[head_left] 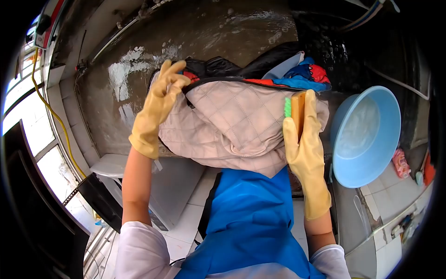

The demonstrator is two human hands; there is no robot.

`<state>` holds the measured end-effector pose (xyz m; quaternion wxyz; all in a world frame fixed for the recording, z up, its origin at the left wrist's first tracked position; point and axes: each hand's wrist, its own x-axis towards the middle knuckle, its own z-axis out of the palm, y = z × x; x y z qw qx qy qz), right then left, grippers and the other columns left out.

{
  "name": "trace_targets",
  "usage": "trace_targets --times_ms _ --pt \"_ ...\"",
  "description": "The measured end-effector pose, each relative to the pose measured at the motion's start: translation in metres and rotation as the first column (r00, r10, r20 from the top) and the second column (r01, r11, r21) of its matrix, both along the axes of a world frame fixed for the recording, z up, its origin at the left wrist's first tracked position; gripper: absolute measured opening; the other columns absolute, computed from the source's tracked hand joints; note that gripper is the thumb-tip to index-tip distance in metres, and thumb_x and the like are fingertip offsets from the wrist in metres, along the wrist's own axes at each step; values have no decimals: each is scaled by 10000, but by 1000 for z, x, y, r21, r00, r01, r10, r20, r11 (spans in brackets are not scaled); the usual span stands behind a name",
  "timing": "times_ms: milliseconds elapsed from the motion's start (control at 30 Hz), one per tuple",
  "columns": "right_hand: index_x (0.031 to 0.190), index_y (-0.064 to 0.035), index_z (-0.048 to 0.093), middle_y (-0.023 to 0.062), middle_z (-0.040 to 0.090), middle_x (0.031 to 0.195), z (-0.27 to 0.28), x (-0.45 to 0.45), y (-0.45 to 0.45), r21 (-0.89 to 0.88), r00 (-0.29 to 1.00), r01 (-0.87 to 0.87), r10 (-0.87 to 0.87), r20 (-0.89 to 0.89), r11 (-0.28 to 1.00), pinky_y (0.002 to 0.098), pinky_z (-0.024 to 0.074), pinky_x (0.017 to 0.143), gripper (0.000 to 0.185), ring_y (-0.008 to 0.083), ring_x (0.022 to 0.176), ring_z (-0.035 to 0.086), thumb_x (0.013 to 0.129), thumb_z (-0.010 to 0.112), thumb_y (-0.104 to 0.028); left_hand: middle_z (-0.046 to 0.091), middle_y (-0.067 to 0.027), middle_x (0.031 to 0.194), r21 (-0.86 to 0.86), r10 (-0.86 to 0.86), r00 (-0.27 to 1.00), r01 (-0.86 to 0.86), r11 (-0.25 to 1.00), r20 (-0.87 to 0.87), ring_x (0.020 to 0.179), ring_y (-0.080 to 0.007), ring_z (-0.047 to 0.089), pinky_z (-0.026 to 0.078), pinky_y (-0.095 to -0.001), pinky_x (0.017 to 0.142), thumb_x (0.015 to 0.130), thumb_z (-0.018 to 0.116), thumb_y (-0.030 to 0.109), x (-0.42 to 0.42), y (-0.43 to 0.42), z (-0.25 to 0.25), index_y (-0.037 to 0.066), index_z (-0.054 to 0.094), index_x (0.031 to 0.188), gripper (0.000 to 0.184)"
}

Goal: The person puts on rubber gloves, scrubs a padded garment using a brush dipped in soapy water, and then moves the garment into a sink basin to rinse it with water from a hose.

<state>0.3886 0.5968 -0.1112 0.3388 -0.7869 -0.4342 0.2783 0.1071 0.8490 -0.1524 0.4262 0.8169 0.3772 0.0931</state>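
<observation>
My left hand (158, 104), in a yellow rubber glove, is raised at the left edge of a beige quilted cloth item (232, 116). Its fingers are spread and nothing shows between them. My right hand (309, 153), gloved the same way, grips a scrubbing brush (299, 114) with a wooden back and green bristles. The brush stands on its side over the right part of the quilted cloth, bristles facing left. Behind the beige side lie a bunched black fabric (274, 60) and a red and blue patterned part (309, 74).
The cloth lies on a wet, dark slab (195, 42). To the right stands a light blue basin (341, 144) with cloudy liquid inside. A pink packet (400, 163) lies beyond it. A grey appliance-like box (179, 186) stands below left, and a yellow hose (55, 114) runs along the wall.
</observation>
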Motion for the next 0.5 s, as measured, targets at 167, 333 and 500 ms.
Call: trace_targets --times_ms 167,333,500 --pt "1605 44 243 286 379 1597 -10 -8 -4 -90 996 83 -86 -38 993 398 366 1184 657 400 1463 422 1095 493 -286 539 -141 1534 -185 -30 998 40 982 58 1580 -358 199 180 -483 1256 1050 611 208 3 17 14 81 694 1162 189" --pt "1607 64 200 297 335 1618 -30 -15 -11 -78 994 91 -87 60 993 395 340 1202 669 408 1490 376 1100 471 -279 556 -130 1519 11 -164 950 173 985 -267 1575 -377 213 133 -490 1270 990 679 156 17 4 19 38 697 1118 175" --pt "1615 67 157 286 308 1634 -43 -21 -17 -36 990 120 -117 76 992 394 312 1222 690 397 1508 348 1098 475 -261 664 -138 1372 -238 32 958 38 971 286 1294 -303 591 352 -461 1186 998 643 75 30 2 15 26 664 1072 91"
